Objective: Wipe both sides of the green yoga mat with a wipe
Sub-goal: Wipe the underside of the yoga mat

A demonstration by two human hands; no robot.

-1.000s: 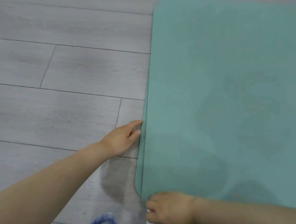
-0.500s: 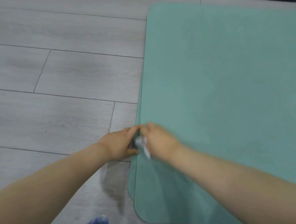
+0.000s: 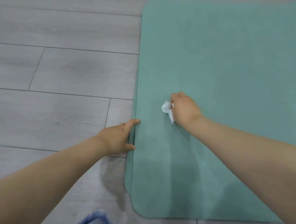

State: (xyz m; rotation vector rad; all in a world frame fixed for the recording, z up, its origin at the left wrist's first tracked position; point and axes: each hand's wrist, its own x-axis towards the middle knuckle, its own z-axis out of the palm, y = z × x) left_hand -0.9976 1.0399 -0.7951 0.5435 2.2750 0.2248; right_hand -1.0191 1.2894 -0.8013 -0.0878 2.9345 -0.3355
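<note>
Mat (image 3: pixel 233 81) lies flat on the floor (image 3: pixel 43 69), its left edge doubled or slightly lifted near the bottom corner. Right hand (image 3: pixel 185 108) is curled round a scrunched white wipe (image 3: pixel 167 110), pressing it on the mat's top face a little in from the left edge. Left hand (image 3: pixel 119 137) sits at that edge w/ thumb on top and fingers tucked at or under the rim, gripping it (pinning it, by the look).

To do this pass well, imo: keep the left hand holding the edge so the mat doesn't creep or bunch under the wipe. Work in overlapping strokes, edge to edge, w/ even pressure. The wipe is balled up, so contact area is small; opening it flatter would cover more per stroke. A darker patch near the bottom corner looks damp, prob. already done; the far part looks dry. Underside can't be judged from here.
</note>
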